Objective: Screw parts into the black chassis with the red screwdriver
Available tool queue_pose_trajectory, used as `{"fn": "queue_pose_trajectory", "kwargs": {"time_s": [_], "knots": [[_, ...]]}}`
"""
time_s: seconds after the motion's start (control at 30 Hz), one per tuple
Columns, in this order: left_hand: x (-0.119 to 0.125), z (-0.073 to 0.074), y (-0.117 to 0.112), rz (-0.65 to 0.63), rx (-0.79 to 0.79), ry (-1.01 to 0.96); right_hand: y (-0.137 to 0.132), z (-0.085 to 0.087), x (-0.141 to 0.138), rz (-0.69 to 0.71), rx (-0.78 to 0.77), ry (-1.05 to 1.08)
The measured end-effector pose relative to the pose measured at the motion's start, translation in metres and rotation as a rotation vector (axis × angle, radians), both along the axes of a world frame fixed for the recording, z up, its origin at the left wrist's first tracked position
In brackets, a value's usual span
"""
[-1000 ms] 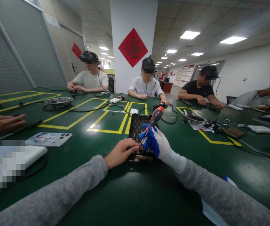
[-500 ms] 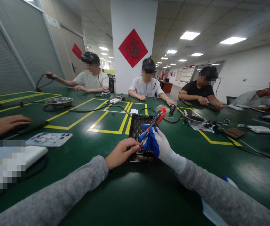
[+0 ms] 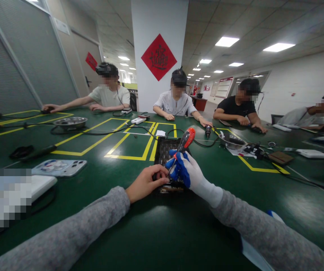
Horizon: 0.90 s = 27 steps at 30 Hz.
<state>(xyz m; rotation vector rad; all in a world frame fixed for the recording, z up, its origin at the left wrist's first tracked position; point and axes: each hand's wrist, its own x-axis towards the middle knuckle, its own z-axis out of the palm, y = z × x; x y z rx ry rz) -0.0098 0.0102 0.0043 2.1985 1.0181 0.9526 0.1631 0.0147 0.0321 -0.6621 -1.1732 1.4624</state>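
My right hand [image 3: 188, 170], in a white glove with blue-coated fingers, grips a screwdriver [image 3: 187, 140] with a red and black handle. The tool is tilted, handle up, and its shaft runs down toward my left fingertips. My bare left hand [image 3: 147, 182] is closed, thumb and fingers pinched near the tip; what they hold is hidden. Beneath both hands lies a black open case [image 3: 162, 145] with a moulded grid inside. Small brownish pieces [image 3: 171, 190] lie in its near compartment, too small to name.
A phone [image 3: 58, 167] lies left on the green table, beside a white device [image 3: 42, 188]. Metal bowls [image 3: 71, 122] stand left and right, with black cables [image 3: 108, 131] across the table. A glove [image 3: 254, 248] lies under my right forearm. Several people [image 3: 176, 99] sit opposite.
The screwdriver's handle has shifted slightly left with my right hand. Another person's hand at the left edge has gone from view. The person at back left has lowered an arm to the table.
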Motion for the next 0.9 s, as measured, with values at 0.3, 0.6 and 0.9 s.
{"fn": "queue_pose_trajectory", "kwargs": {"time_s": [0.3, 0.6, 0.9], "knots": [[-0.001, 0.0027, 0.0003, -0.09, 0.055, -0.008, 0.0004, -0.0011, 0.0005, -0.001, -0.002, 0.003], [-0.0012, -0.0006, 0.0006, -0.035, 0.002, -0.027, -0.0001, 0.0018, 0.0012, -0.025, -0.022, -0.014], [-0.0003, 0.0005, 0.0, 0.002, 0.017, 0.036, -0.0009, 0.0021, 0.0017, -0.058, -0.004, -0.019]]}}
